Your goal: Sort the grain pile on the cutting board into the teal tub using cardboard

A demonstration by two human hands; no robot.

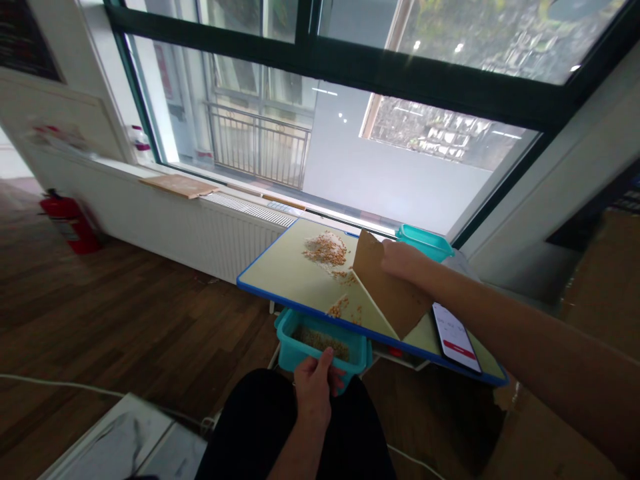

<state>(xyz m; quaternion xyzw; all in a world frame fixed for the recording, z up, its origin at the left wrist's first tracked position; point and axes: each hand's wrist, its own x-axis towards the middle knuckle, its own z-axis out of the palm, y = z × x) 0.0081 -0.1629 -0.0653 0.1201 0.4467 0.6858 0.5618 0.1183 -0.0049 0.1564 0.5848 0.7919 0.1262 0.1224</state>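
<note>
Right hand: yours [403,260] is closed on the upper edge of a flat brown cardboard sheet [387,290], its long lower edge slanting across the surface; a loose wrist could let that edge lift and kernels slip beneath it.
Left hand: yours [315,387] grips the near side of a rectangular turquoise plastic tub [287,350], thumb uppermost; with only that side held, a knock could tip it. You cannot tell here whether your legs bear any of its weight.
Kernel heap: small orange kernels mixed with white grains [326,248] lie towards the far side of the cream, blue-edged surface [273,267]; a fast sweep could scatter them.
Stray kernels: a loose orange patch [339,307] sits near the front edge, just above the tub; a nudge past the tub's end could drop some on the floor.
Tub contents: greenish-brown grain [320,341] is inside, so anything falling in would mix with it.
Phone: the black-edged phone with a lit white screen [456,337] lies near the front edge, below your right forearm; a low elbow could push it off.
</note>
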